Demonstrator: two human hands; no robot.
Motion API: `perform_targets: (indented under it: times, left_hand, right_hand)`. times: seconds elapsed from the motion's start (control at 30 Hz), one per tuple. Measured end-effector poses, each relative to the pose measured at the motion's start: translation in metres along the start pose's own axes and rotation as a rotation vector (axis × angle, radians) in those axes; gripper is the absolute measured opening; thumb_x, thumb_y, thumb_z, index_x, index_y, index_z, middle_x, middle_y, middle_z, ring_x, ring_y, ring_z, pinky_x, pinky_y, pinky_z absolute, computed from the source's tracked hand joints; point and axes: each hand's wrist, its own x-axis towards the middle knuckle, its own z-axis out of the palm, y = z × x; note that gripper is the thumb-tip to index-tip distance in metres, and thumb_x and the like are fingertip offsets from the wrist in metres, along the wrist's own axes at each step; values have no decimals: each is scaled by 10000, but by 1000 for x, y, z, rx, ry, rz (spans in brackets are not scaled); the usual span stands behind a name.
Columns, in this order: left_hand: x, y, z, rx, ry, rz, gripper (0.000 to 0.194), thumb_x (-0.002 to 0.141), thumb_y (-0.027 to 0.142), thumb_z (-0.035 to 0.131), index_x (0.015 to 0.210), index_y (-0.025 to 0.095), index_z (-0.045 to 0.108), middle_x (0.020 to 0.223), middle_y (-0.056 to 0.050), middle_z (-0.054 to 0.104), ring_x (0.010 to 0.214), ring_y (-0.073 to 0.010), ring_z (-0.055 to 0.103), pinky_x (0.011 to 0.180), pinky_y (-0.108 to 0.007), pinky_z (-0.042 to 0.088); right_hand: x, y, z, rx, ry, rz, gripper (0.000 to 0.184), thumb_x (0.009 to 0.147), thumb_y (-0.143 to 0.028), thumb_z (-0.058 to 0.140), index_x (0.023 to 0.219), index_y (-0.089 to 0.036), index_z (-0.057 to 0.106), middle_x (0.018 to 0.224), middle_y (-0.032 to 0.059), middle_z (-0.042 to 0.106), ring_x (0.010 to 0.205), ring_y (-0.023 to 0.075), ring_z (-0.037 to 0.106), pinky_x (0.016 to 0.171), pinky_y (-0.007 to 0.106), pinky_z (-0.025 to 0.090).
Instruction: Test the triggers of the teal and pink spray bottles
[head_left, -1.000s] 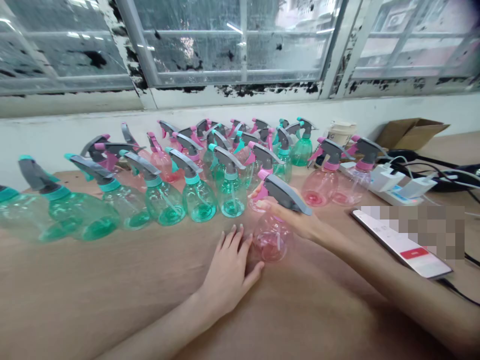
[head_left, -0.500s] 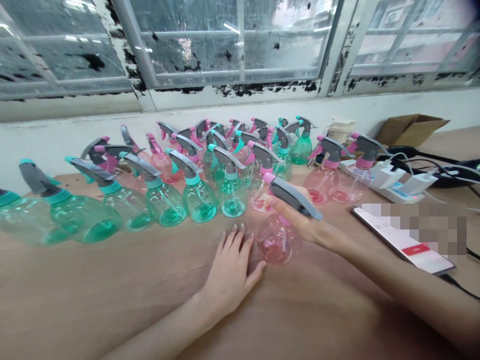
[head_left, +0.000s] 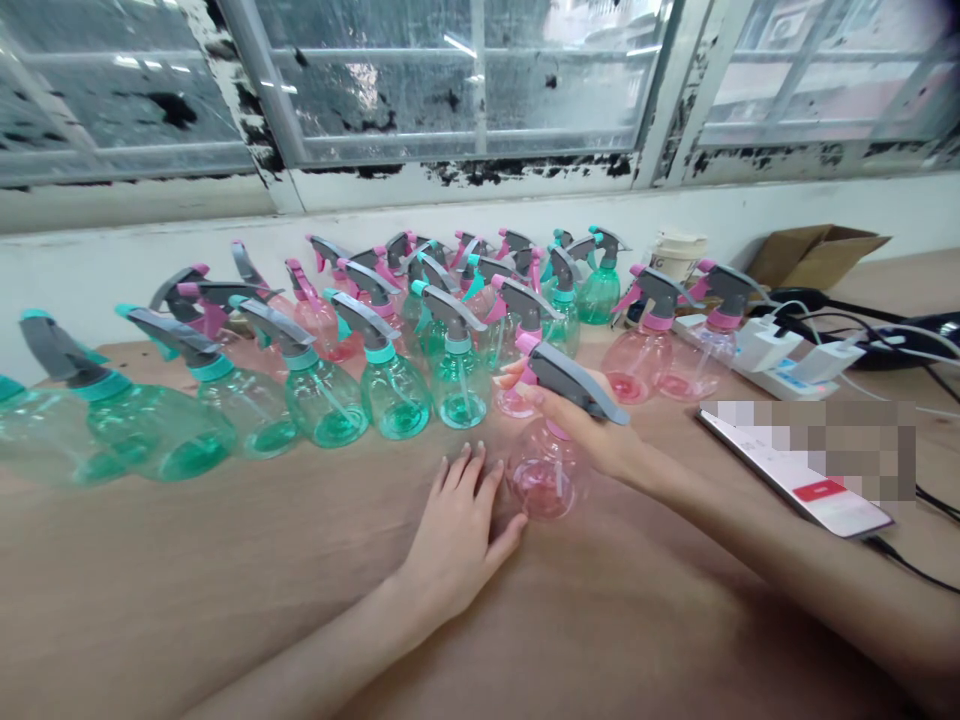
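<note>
- Right hand [head_left: 589,425] grips the pink spray bottle [head_left: 546,480] around its neck and trigger.
- Left hand [head_left: 461,530] lies open, palm down on the tabletop [head_left: 300,600], beside that bottle.
- Green bottles [head_left: 397,395] stand behind, toward the left.
- Phone [head_left: 795,470] lies right, near a power strip [head_left: 784,372].

The bottles [head_left: 396,395] are thin, see-through plastic, smooth and shiny, and their tops [head_left: 450,310] are hard plastic with a soft shine on the grey parts. The worktop [head_left: 300,600] looks like smooth wood, mostly dull, and towards its right edge the phone [head_left: 817,490] has a flat, glossy front and the plugs [head_left: 769,345] are smooth plastic. By the back edge the box [head_left: 817,255] is dull card, and the window [head_left: 420,80] has shiny glass in a rough, patchy frame [head_left: 337,190].
</note>
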Motion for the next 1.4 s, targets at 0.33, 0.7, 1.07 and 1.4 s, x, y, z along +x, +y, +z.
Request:
perform_targets:
  times: [0.33, 0.7, 1.07, 1.4]
  left_hand:
    - [-1, -2, 2, 4, 33, 12, 463, 910, 426, 547, 1255, 118, 566, 1421, -205, 482, 1313, -360, 443, 1068, -565, 360]
    - [-2, -2, 2, -4, 30, 17, 444, 918, 420, 530, 1226, 105, 582, 1422, -219, 478, 1319, -375, 433, 1055, -585, 367]
    - [0, 0, 0, 15, 15, 9, 447, 915, 413, 531, 1210, 86, 603, 1407, -229, 491, 1310, -381, 444, 1059, -578, 370]
    - [0, 0, 0, 2, 29, 12, 449, 918, 411, 516, 1221, 89, 590, 1397, -233, 499, 1298, -384, 453, 1041, -586, 379]
  right_hand:
    - [1, -1, -1, -20, -23, 1, 187, 856, -409, 629, 923, -235, 624, 773, -29, 602, 626, 121, 513, 591, 262, 444]
    - [-1, -2, -3, -109, -8, 0, 269, 878, -465, 588, 756, -230, 539, 643, -40, 483, 561, 116, 445, 508, 248, 391]
    - [-1, -3, -2, -68, -6, -10, 188, 875, -428, 599, 858, -241, 603, 779, -16, 608, 707, 151, 550, 693, 299, 472]
    - [-2, 0, -1, -78, -2, -13, 156, 882, -404, 598, 866, -251, 626, 808, -7, 617, 754, 167, 574, 765, 323, 487]
